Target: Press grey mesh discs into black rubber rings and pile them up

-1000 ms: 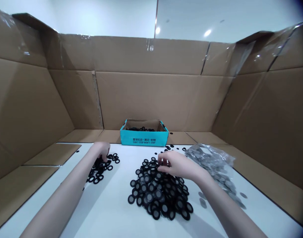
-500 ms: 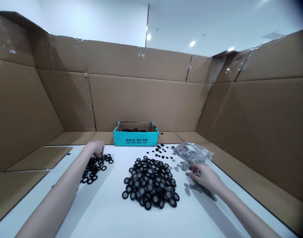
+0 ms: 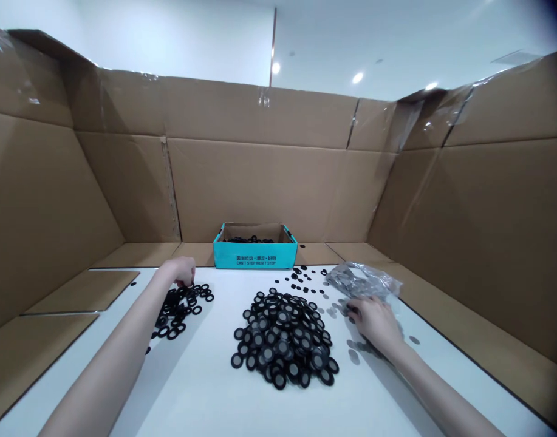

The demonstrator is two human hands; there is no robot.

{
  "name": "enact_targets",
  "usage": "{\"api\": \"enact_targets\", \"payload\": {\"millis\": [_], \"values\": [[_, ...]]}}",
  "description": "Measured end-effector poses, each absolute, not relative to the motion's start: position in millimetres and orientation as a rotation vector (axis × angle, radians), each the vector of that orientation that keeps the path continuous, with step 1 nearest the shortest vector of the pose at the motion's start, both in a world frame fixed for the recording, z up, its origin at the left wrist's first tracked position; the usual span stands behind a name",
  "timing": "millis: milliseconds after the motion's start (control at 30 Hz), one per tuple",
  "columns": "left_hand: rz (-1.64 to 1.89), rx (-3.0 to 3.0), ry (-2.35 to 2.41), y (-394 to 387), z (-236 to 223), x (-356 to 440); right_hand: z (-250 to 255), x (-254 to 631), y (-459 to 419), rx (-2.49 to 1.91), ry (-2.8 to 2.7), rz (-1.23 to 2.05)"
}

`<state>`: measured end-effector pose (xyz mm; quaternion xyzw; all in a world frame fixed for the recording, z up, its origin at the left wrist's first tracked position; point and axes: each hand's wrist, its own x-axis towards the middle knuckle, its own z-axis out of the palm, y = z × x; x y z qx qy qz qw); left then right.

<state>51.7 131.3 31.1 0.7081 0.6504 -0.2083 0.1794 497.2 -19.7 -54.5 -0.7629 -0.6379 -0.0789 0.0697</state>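
My left hand (image 3: pixel 181 271) is closed, its fingertips pinched down at the far side of a loose pile of black rings (image 3: pixel 174 309). What sits between those fingers is hidden. Over on the right, the fingers of my right hand (image 3: pixel 373 320) are drawn together just in front of a clear plastic bag (image 3: pixel 362 280). Something small and dark shows at its fingertips, too small to name. Flat grey discs (image 3: pixel 353 355) lie on the table around this hand. Between both hands rises a big heap of black rings with grey centres (image 3: pixel 282 340).
A turquoise box (image 3: pixel 255 258) with black pieces inside stands at the back. Small black bits (image 3: pixel 299 279) are scattered to its right. Cardboard walls (image 3: pixel 269 182) enclose the white table (image 3: pixel 205 388) at the back and both sides.
My right hand has closed its fingers more and turned slightly beside the bag. My left hand stays at the ring pile with small finger movement. The whole view has shifted slightly.
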Motion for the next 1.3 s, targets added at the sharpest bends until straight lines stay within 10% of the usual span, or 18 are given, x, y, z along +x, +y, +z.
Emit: {"api": "enact_targets", "payload": {"millis": [600, 1300], "values": [[0.046, 2.307, 1.451, 118.0, 51.9, 76.5, -21.5, 498.7, -18.2, -2.083, -1.796, -0.045], [0.958, 1.925, 0.629, 4.6, 104.1, 151.9, 77.1, 327.7, -24.9, -0.878, -1.504, 0.374]]}}
